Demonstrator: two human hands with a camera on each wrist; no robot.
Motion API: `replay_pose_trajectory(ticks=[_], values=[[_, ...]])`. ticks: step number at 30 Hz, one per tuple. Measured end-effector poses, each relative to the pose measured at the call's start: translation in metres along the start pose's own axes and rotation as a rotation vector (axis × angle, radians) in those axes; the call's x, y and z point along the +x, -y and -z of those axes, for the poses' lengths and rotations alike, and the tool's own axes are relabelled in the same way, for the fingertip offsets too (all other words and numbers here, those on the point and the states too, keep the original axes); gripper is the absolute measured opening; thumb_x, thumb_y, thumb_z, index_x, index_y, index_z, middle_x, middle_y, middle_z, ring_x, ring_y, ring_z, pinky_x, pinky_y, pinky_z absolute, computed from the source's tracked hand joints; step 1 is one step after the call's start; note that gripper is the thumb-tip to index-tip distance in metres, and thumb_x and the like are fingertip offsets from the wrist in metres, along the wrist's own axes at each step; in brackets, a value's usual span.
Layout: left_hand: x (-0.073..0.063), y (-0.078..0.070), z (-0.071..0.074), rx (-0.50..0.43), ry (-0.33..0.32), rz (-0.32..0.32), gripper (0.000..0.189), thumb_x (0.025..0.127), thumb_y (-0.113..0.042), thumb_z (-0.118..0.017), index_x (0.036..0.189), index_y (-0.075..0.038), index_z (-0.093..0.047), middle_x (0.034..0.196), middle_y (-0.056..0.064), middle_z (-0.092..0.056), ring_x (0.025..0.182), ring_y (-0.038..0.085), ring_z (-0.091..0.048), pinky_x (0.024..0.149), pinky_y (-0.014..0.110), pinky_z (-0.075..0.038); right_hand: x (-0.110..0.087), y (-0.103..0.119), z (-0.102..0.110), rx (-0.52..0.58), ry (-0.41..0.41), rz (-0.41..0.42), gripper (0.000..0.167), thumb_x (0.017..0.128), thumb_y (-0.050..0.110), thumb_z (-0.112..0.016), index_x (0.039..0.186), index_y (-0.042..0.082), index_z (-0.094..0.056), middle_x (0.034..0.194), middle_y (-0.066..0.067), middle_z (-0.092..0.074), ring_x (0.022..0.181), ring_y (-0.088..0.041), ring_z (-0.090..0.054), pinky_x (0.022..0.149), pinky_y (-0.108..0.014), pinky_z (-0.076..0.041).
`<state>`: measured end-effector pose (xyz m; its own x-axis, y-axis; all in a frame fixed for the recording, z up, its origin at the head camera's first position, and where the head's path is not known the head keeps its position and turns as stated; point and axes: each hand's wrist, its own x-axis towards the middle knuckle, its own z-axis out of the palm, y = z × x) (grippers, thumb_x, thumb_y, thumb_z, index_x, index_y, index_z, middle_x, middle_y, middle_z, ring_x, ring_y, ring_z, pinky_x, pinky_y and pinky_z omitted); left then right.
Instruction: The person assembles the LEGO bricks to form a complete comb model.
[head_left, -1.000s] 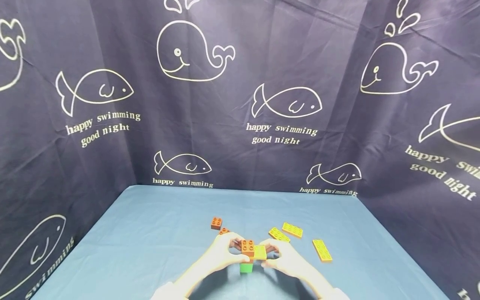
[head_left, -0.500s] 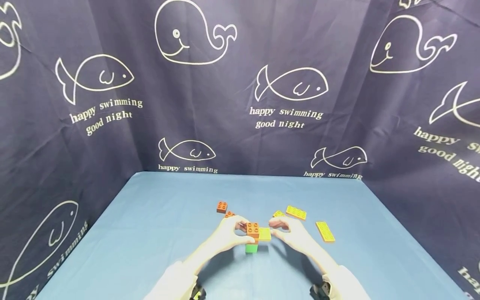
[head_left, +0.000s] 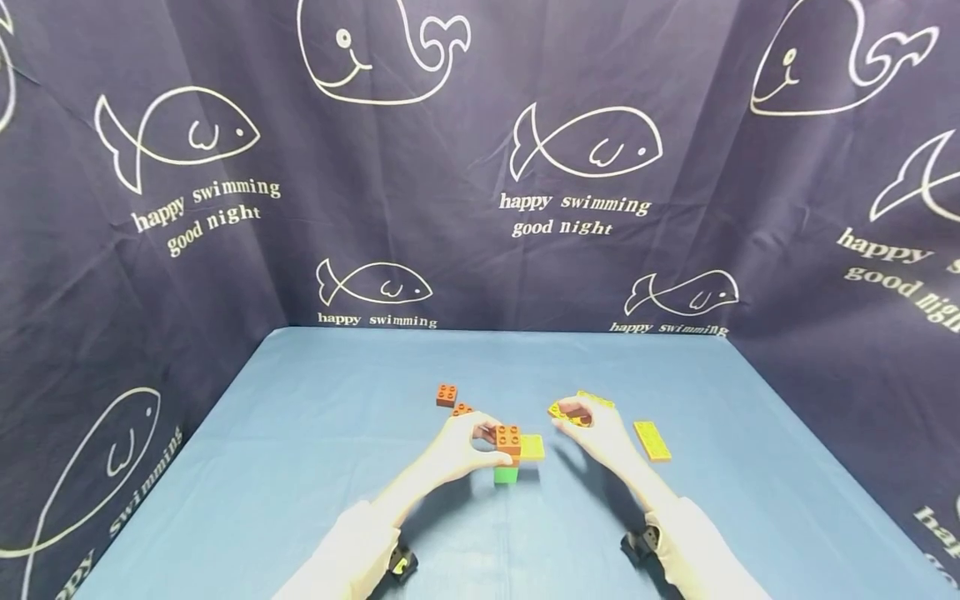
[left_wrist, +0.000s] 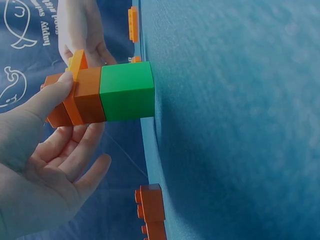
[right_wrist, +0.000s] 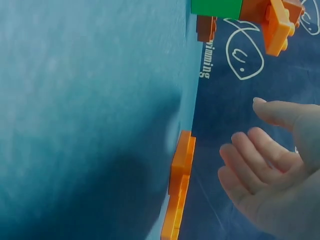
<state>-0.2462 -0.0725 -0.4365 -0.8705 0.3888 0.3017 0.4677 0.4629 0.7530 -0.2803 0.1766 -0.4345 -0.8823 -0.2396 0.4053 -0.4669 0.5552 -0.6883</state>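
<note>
Gripping stacked bricks [left_wrist: 100, 95] is the left hand [head_left: 459, 446].

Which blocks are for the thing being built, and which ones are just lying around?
In the tower, held by the left hand:
bottom green block
middle brown block
sideways flat yellow block
top brown block

Lying about:
two loose brown blocks
far-right flat yellow block
two other flat yellow blocks near the right hand, maybe spare pieces

Green block [head_left: 506, 474], orange-brown blocks [head_left: 447, 395], yellow-orange plates [head_left: 652, 441], blue surface [head_left: 232, 492], dark-blue cloth [head_left: 450, 192] with white whales [head_left: 382, 58], fish [head_left: 588, 142] and lettering [head_left: 574, 203]
</note>
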Motion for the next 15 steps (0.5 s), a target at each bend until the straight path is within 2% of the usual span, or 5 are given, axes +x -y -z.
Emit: replay_pose_trajectory(ticks=[6, 11, 15], values=[[0.001, -0.001, 0.003, 0.019, 0.012, 0.021, 0.044, 0.074, -0.029, -0.079, 0.109, -0.007, -0.064, 0.097, 0.003, -0.068, 0.088, 0.016, -0.067, 0.085, 0.036, -0.052, 0.006, -0.005, 0.006, -0.035, -0.025, -0.124, 0.031, 0.078, 0.013, -0.075, 0.103, -0.001, -0.066, 0.1, -0.016, -0.069, 0.089, -0.03, -0.066, 0.079, -0.038, -0.053], [0.001, -0.001, 0.004, 0.032, 0.008, 0.022, 0.043, 0.074, -0.029, -0.08, 0.108, -0.008, -0.065, 0.095, 0.002, -0.069, 0.087, 0.015, -0.066, 0.084, 0.033, -0.052, 0.012, -0.011, 0.009, -0.072, -0.039, -0.131, 0.031, 0.078, 0.013, -0.074, 0.103, -0.004, -0.066, 0.099, -0.02, -0.068, 0.093, -0.035, -0.065, 0.084, -0.044, -0.051], [0.001, -0.001, 0.003, 0.032, 0.015, 0.034, 0.044, 0.073, -0.03, -0.08, 0.108, -0.008, -0.065, 0.095, 0.001, -0.068, 0.086, 0.014, -0.066, 0.083, 0.032, -0.052, 0.013, -0.014, 0.011, -0.085, -0.037, -0.174, 0.032, 0.078, 0.013, -0.074, 0.102, -0.006, -0.065, 0.102, -0.022, -0.068, 0.095, -0.037, -0.065, 0.086, -0.045, -0.051]])
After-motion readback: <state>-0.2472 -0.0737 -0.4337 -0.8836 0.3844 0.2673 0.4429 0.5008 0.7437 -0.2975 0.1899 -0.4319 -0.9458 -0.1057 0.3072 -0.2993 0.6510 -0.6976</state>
